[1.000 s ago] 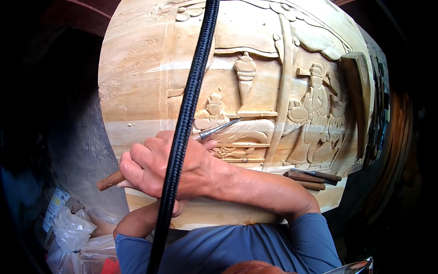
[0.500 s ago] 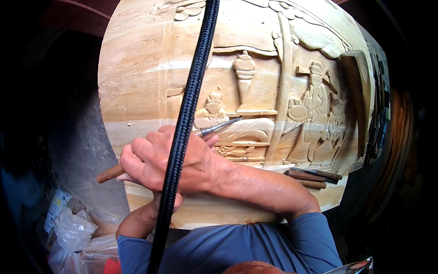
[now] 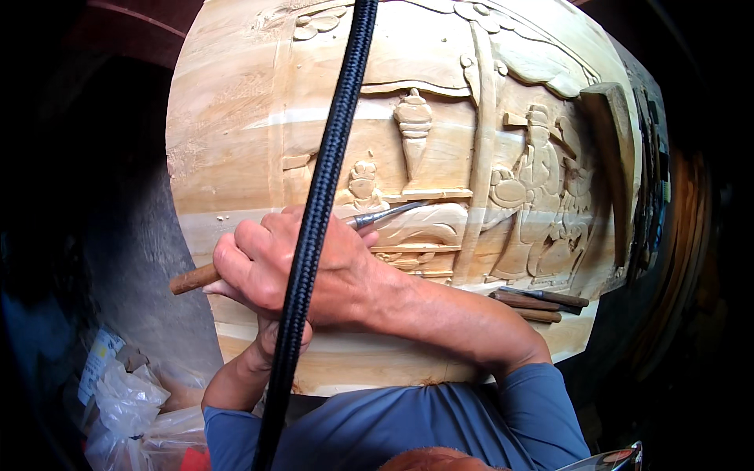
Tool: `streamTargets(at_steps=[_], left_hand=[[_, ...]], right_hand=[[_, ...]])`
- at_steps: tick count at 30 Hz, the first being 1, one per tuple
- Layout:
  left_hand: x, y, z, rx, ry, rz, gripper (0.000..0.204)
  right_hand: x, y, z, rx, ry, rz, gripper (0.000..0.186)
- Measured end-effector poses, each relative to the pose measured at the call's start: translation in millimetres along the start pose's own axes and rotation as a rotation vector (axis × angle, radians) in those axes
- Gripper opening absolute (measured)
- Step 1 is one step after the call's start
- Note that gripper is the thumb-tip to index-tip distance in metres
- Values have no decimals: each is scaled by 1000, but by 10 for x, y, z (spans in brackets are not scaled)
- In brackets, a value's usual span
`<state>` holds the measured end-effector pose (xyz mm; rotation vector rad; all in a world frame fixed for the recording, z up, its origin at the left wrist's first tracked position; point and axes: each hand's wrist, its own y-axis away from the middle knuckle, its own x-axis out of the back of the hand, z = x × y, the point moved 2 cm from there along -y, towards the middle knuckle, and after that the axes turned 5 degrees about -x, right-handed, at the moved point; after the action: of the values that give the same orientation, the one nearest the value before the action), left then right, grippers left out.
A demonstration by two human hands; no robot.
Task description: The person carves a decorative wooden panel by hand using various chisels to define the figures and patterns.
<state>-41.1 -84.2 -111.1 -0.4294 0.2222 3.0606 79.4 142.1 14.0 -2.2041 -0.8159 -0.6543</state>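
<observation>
My right hand (image 3: 271,263) is closed around the wooden handle of a chisel (image 3: 195,279), its forearm crossing from the lower right. The chisel's metal blade (image 3: 397,209) points right, its tip at the ledge under a carved vase-like shape (image 3: 414,129). My left hand (image 3: 276,339) is below the right one, mostly hidden by it and by a black braided cord (image 3: 314,228); its fingers cannot be made out. Under both hands lies a large pale wooden panel (image 3: 220,133) carved in relief, with a robed figure (image 3: 538,169) on its right side.
Several wooden-handled carving tools (image 3: 542,302) lie at the panel's near right edge. A thick piece of wood (image 3: 616,149) rests along its right side, with more tools (image 3: 652,180) beyond. A clear plastic bag (image 3: 129,400) is at the lower left.
The chisel and my right hand have shifted slightly to the right relative to the panel, the tip sliding along the ledge. My grip on the handle looks the same.
</observation>
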Motion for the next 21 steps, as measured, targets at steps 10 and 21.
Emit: streamTargets(at_steps=[10,21], left_hand=[[-344,-324,465,153,116,20,119],[-626,-803,1102,315,175,40,123]], right_hand=[[70,60,-14,52,-4,-22,39],[124,113,-42,70,23,91,41]])
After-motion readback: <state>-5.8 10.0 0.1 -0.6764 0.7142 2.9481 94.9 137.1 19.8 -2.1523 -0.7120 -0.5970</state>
